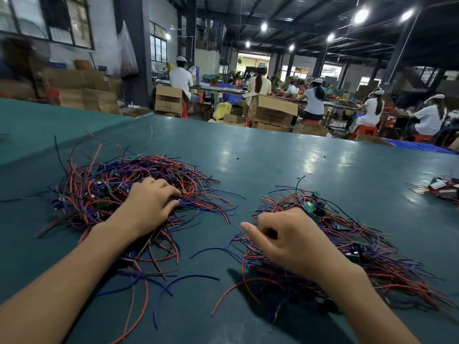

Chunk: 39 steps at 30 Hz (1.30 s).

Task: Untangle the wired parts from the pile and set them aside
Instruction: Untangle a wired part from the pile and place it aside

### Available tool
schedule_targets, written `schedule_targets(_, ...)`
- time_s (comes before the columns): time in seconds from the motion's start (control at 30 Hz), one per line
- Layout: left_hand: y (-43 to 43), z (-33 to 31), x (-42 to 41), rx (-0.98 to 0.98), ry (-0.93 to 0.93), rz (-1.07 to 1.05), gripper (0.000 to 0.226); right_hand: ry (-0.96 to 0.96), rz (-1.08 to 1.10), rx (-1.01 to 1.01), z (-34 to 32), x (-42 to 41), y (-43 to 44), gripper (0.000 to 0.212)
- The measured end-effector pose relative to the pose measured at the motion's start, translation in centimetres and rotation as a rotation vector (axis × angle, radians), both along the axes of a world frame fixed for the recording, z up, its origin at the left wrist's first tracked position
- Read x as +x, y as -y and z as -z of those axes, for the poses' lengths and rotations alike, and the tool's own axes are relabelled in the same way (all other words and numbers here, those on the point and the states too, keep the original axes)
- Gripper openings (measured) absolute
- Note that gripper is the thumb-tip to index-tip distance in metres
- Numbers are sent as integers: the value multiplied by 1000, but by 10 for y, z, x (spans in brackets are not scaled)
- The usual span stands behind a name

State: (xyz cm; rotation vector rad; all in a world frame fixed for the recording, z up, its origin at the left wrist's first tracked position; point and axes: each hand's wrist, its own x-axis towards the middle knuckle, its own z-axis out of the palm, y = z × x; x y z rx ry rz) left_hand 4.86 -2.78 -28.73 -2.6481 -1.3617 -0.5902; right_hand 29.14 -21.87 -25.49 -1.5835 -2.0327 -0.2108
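A big tangled pile of red, blue and black wires with small green boards (119,192) lies on the left of the green table (273,165). My left hand (146,207) rests on its right side, fingers curled down into the wires and gripping some. A second, flatter heap of wired parts (367,247) lies to the right. My right hand (285,238) hovers over that heap's left edge with the fingers curled under and the thumb pointing left. Its fingertips are hidden, so I cannot see whether it holds a wire.
Loose wire ends (173,281) trail toward the table's near edge between my forearms. A small cluster of parts (444,188) sits at the far right edge. Beyond the table are cardboard boxes (270,110) and seated workers (313,100).
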Motion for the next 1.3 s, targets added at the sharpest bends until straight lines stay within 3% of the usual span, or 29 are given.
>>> schedule_targets(0.2,-4,9,7,144,9,22,27,20,-30,-26,8,-5,-1,55)
schedule_targets(0.37,-11,12,11,-48,-145,-160,49,22,-26,-66,12,-6,-3,56)
schedule_targets(0.5,-12,12,10,-47,-138,-125,43,14,-24,-69,13,-7,-3,59)
schedule_targets(0.67,-8,11,7,-41,12,-94,38,9,-23,-88,16,-7,-4,57)
schedule_targets(0.97,-1,5,15,-97,-71,-240,37,28,-41,-114,20,-12,-5,56)
schedule_targets(1.07,1,8,13,-46,14,-232,34,29,-52,-107,21,-13,-5,55)
schedule_targets(1.3,14,1,13,26,421,-145,36,24,-58,-113,19,-13,-5,55)
